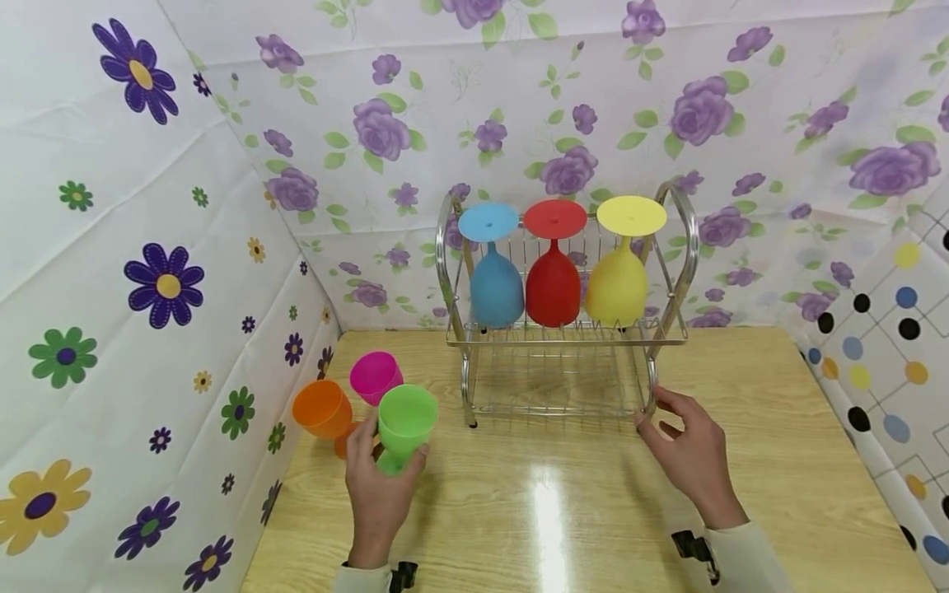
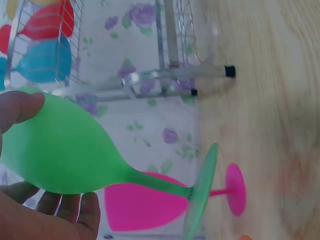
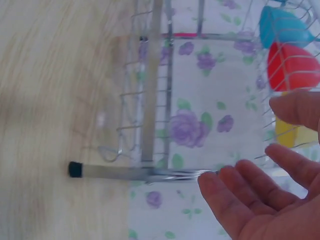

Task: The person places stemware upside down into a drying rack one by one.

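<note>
My left hand [image 1: 381,494] grips a green plastic goblet [image 1: 406,420] by its bowl, thumb on one side and fingers round the other. The goblet's mouth faces up; its stem and round foot [image 2: 201,195] show whole in the left wrist view. My right hand [image 1: 693,449] is at the front right leg of a two-tier metal dish rack [image 1: 567,339], fingers spread and loosely bent, fingertips right at the metal. In the right wrist view the fingers [image 3: 255,187] overlap the rack's side bar. Blue [image 1: 497,288], red [image 1: 553,288] and yellow [image 1: 617,288] goblets stand upside down on the upper tier.
A magenta goblet [image 1: 376,377] and an orange goblet [image 1: 322,409] stand upright on the wooden table [image 1: 549,511], close beside and behind my left hand. Flowered cloth [image 1: 474,132] hangs behind the rack and along the left side; dotted cloth [image 1: 875,354] is at the right.
</note>
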A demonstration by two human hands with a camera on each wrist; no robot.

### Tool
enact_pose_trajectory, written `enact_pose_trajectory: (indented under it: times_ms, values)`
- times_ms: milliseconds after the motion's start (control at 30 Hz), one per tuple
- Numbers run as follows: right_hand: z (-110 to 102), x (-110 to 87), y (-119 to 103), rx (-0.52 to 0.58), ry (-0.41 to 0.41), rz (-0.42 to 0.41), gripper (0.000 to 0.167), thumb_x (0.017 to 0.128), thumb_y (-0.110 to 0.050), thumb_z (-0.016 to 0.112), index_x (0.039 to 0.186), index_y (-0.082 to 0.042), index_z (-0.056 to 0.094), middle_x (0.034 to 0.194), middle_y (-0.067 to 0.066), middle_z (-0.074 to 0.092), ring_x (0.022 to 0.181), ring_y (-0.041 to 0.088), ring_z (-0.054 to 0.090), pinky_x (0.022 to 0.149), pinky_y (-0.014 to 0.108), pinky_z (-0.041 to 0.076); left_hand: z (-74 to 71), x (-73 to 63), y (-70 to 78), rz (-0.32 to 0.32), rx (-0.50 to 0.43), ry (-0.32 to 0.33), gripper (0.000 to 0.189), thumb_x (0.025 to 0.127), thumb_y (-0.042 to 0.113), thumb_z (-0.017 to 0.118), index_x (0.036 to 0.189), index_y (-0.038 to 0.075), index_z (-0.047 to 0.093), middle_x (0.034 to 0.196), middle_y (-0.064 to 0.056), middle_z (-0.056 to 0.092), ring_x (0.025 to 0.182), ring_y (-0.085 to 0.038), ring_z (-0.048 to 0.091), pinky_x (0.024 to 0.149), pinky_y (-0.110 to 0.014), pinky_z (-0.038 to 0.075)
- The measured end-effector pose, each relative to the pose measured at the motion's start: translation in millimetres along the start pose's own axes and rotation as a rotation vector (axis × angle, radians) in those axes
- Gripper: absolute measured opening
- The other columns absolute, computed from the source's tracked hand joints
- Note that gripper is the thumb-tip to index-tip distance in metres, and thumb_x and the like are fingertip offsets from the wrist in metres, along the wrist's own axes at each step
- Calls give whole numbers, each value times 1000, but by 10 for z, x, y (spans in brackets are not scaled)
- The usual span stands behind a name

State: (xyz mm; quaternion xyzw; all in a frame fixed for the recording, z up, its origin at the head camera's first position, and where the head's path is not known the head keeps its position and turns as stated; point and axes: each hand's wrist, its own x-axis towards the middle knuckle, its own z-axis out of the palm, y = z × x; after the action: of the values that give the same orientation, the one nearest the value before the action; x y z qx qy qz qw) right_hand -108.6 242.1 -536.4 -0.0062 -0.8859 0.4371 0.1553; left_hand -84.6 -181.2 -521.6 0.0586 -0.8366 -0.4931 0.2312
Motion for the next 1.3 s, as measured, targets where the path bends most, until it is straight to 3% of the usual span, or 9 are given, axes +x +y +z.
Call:
enact_pose_trajectory:
  times_ms: [167, 400, 500, 767, 1000, 1133, 1300]
  values:
    - [-42, -58, -145, 20, -39, -97, 54, 98, -24, 79, 147, -14, 62, 143, 11, 64, 125, 31, 64, 88, 47, 64, 58, -30, 134, 61, 3, -94, 94, 75, 9, 94, 158, 10, 49, 143, -17, 49, 130, -30, 54, 105, -60, 54]
    - [-134, -168, -355, 97, -83, -185, 59, 92, -16, 85, 147, -23, 63, 143, 4, 64, 129, -10, 53, 91, 22, 62, 143, -72, 351, 121, -5, -253, 94, 73, 10, 94, 157, 15, 51, 142, -10, 51, 127, -25, 57, 105, -58, 54]
    - [-165, -213, -447, 135, -102, -224, 62, 90, -11, 86, 146, -23, 63, 143, 4, 64, 127, -9, 56, 91, 19, 60, 184, -90, 453, 177, -5, -315, 93, 72, 10, 93, 155, 17, 53, 142, -9, 50, 126, -24, 57, 104, -56, 55]
    - [-188, -323, -656, 195, -153, -291, 66, 86, -6, 88, 145, -21, 63, 145, 4, 62, 130, -2, 60, 93, 24, 62, 307, -166, 753, 310, 6, -451, 97, 71, 14, 93, 157, 26, 50, 144, -5, 48, 128, -22, 58, 102, -49, 59]
    - [-136, -405, -749, 236, -198, -344, 73, 82, -6, 91, 147, -19, 61, 148, 2, 60, 136, 1, 57, 94, 26, 62, 411, -226, 984, 383, 15, -585, 94, 74, 15, 91, 158, 21, 49, 148, -5, 45, 131, -19, 50, 100, -41, 58]
    - [-96, -445, -810, 245, -222, -379, 77, 79, -9, 94, 148, -17, 60, 149, 5, 59, 139, 4, 55, 93, 32, 64, 463, -251, 1041, 468, 73, -619, 95, 74, 18, 93, 159, 19, 49, 149, -4, 46, 132, -18, 48, 101, -38, 58]
    - [-84, -485, -897, 218, -263, -384, 85, 77, -16, 97, 151, -19, 57, 151, 4, 57, 140, 4, 54, 94, 36, 64, 507, -286, 1126, 594, 182, -606, 92, 71, 23, 95, 154, 15, 54, 145, -3, 49, 133, -19, 48, 103, -39, 53]
